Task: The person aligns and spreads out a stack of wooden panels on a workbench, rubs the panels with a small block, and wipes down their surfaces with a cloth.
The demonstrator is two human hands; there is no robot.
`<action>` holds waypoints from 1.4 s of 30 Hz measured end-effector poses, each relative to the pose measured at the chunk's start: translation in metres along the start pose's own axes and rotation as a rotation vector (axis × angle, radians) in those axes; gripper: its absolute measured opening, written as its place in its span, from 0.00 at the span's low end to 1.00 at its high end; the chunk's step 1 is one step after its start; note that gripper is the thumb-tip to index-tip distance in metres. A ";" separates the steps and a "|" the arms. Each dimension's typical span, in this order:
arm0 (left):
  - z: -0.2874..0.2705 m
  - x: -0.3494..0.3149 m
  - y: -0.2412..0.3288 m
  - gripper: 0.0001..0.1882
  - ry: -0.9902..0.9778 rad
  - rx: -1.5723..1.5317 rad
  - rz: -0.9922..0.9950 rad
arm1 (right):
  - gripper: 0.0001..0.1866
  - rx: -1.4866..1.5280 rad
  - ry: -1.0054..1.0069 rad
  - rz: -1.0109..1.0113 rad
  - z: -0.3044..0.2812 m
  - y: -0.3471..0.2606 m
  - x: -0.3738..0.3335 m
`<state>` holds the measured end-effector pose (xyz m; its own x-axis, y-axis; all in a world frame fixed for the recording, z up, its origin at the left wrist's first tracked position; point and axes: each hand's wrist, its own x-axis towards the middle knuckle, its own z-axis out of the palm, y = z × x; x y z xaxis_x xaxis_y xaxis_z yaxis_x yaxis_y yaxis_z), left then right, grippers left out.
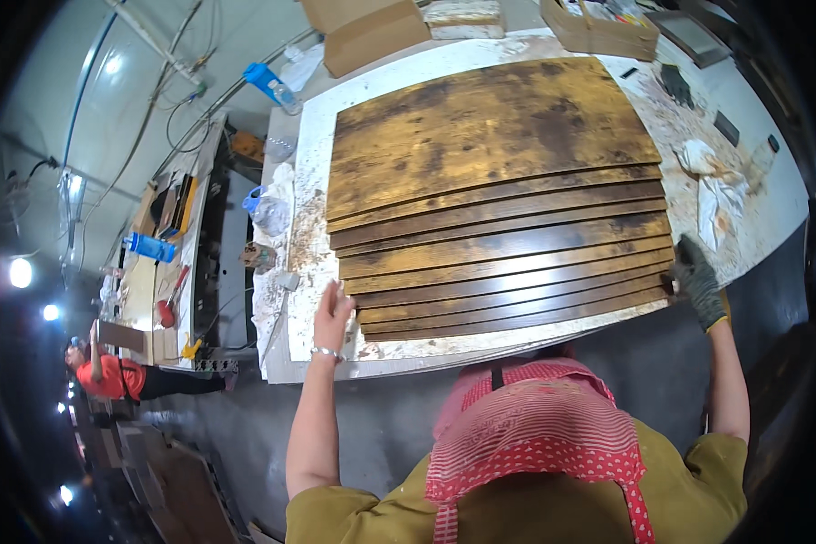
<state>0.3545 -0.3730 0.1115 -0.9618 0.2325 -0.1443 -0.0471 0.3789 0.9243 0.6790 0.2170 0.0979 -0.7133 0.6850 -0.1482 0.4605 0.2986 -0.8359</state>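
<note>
A stack of wood-grain boards [499, 127], brown with dark patches, lies fanned out on the white table, their front edges stepped one below another. My left hand [334, 317] is bare, with a bracelet at the wrist. It is beside the left end of the lowest boards, thumb and fingers apart; whether it touches them I cannot tell. At the opposite end, my right hand [700, 288] wears a dark glove. Its fingers stretch along the right ends of the lower boards, and the thumb side is against their near corner.
Dusty residue covers the white table [313, 195]. Right of the boards are a stained white cloth [716, 190] and a dark glove [675, 86]. Cardboard boxes [372, 41] stand behind. Blue-topped bottles [272, 86] line the left edge. A person in red [118, 376] carries a board at far left.
</note>
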 end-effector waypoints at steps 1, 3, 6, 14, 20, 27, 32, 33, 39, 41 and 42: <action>0.001 0.005 0.018 0.37 0.032 0.009 0.045 | 0.33 -0.190 0.086 -0.062 -0.006 -0.008 0.017; 0.006 0.020 0.044 0.43 0.001 0.128 0.116 | 0.36 0.045 0.094 -0.231 0.003 -0.021 0.033; 0.020 0.036 0.044 0.45 0.020 0.324 0.150 | 0.39 -0.081 0.026 -0.242 0.044 -0.078 0.026; 0.038 0.035 0.020 0.41 0.211 0.163 0.189 | 0.37 0.028 0.209 -0.185 0.059 -0.067 0.029; 0.050 0.026 0.028 0.31 0.324 0.153 0.241 | 0.27 0.013 0.323 -0.281 0.062 -0.070 0.024; 0.022 0.037 0.044 0.27 0.243 -0.175 0.045 | 0.24 0.301 0.331 -0.221 0.051 -0.079 0.043; 0.021 0.044 0.046 0.30 0.182 0.237 0.121 | 0.26 -0.133 0.246 -0.231 0.048 -0.082 0.046; 0.020 0.043 0.047 0.30 0.197 0.325 0.101 | 0.26 -0.210 0.240 -0.241 0.046 -0.085 0.045; -0.005 0.073 0.049 0.31 0.095 0.000 0.067 | 0.23 -0.095 0.192 -0.192 -0.019 -0.063 0.072; 0.010 0.082 0.075 0.29 0.221 -0.227 0.041 | 0.23 0.243 0.224 -0.141 -0.023 -0.083 0.091; 0.012 0.091 0.072 0.29 0.217 -0.227 0.044 | 0.25 0.328 0.237 -0.154 -0.010 -0.106 0.097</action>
<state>0.2665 -0.3140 0.1606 -0.9982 0.0384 -0.0457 -0.0391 0.1572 0.9868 0.5668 0.2585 0.1773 -0.6021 0.7939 0.0853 0.1384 0.2089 -0.9681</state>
